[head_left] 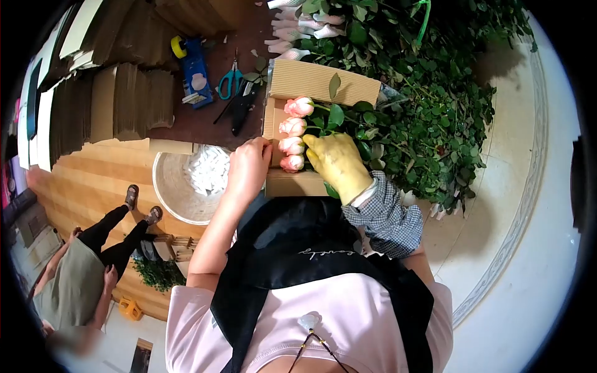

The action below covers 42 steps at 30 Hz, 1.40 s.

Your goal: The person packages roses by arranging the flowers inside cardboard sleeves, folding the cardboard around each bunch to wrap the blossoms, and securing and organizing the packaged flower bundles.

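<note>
Four-sided corrugated cardboard lies in front of me, with several pink roses in a column on it, heads to the left and leafy stems to the right. My left hand, bare, has its fingers curled and pinched on the cardboard's left edge. My right hand wears a yellow glove under a checked sleeve. Its fingers are bent together at the lower rose heads, closed on a rose just behind the bloom; the fingertips are partly hidden.
Leafy rose stems pile up on the right, with white-netted blooms above. Teal scissors, a black tool and a blue tape dispenser lie left. Below them stands a white bin. Cardboard stacks and another person are further left.
</note>
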{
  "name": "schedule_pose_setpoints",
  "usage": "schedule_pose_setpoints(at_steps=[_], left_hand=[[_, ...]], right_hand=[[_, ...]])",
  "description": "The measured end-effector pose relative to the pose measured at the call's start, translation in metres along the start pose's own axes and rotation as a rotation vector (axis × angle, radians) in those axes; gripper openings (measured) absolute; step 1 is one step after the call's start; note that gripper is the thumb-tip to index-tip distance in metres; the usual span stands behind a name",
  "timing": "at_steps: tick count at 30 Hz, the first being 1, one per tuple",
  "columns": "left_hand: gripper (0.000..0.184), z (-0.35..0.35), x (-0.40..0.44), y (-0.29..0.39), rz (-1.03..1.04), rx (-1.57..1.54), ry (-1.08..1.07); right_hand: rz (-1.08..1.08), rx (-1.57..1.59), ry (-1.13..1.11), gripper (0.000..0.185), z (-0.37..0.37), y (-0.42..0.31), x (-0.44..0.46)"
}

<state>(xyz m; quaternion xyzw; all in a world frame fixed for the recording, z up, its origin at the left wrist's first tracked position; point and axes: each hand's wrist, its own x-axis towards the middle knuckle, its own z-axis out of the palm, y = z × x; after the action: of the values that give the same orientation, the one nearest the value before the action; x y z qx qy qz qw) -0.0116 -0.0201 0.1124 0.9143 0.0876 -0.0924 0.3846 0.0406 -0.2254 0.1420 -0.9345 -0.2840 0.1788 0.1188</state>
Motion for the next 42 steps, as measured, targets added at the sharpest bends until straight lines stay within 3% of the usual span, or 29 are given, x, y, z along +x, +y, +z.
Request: schedule_pose_setpoints(at_steps=[2, 7, 10, 13, 16, 19, 21, 22, 24, 29, 31, 34, 37, 42], left_hand=[[0.013, 0.002, 0.0, -0.001, 0.033, -0.036, 0.005], [0.013, 0.008, -0.004, -0.002, 0.124, -0.114, 0.009], [0.013, 0.011, -0.004, -0.004, 0.11, -0.107, 0.041], [0.013, 0.013, -0.005, -0.005, -0.012, -0.296, 0.014], [0.013, 0.011, -0.001, -0.005, 0.016, -0.269, -0.007], [0.014, 0.012, 0.004, -0.004, 0.188, -0.067, 0.051], [0.016, 0.009, 0.013, 0.003, -0.262, -0.496, -0.081], [0.016, 0.009, 0.017, 0.007, -0.262, -0.498, -0.081], [0.018, 0.009, 0.024, 0.015, -0.065, -0.265, 0.024], [0.024, 0.023, 0.022, 0.0, -0.057, -0.313, 0.058], [0.027, 0.027, 0.021, -0.003, 0.05, -0.264, 0.102], [0.028, 0.029, 0.026, -0.002, 0.039, -0.288, 0.099], [0.028, 0.025, 0.026, 0.001, -0.021, -0.342, 0.064], [0.032, 0.006, 0.02, 0.001, -0.099, -0.458, 0.062]], right_hand=[[-0.172, -0.031, -0.018, 0.031, -0.009, 0.005, -0.004], [-0.21, -0.137, -0.048, 0.056, -0.006, 0.006, -0.008], [-0.194, -0.149, -0.099, 0.06, -0.002, 0.006, -0.009], [-0.242, -0.121, -0.068, 0.06, -0.004, 0.012, -0.01], [-0.257, -0.114, -0.091, 0.061, -0.003, 0.013, -0.008], [-0.244, -0.115, -0.101, 0.062, -0.002, 0.012, -0.008], [-0.226, -0.13, -0.096, 0.061, -0.001, 0.011, -0.009], [-0.226, -0.132, -0.097, 0.061, -0.002, 0.009, -0.008], [-0.183, -0.127, -0.124, 0.058, -0.003, 0.006, -0.008], [-0.223, -0.129, -0.038, 0.057, 0.004, 0.01, -0.011], [-0.211, -0.087, -0.026, 0.054, 0.003, 0.01, -0.012], [-0.154, -0.056, -0.116, 0.055, 0.001, 0.007, -0.011], [-0.194, -0.084, 0.022, 0.055, 0.007, 0.011, -0.014], [-0.188, -0.056, -0.034, 0.053, 0.001, 0.007, -0.01]])
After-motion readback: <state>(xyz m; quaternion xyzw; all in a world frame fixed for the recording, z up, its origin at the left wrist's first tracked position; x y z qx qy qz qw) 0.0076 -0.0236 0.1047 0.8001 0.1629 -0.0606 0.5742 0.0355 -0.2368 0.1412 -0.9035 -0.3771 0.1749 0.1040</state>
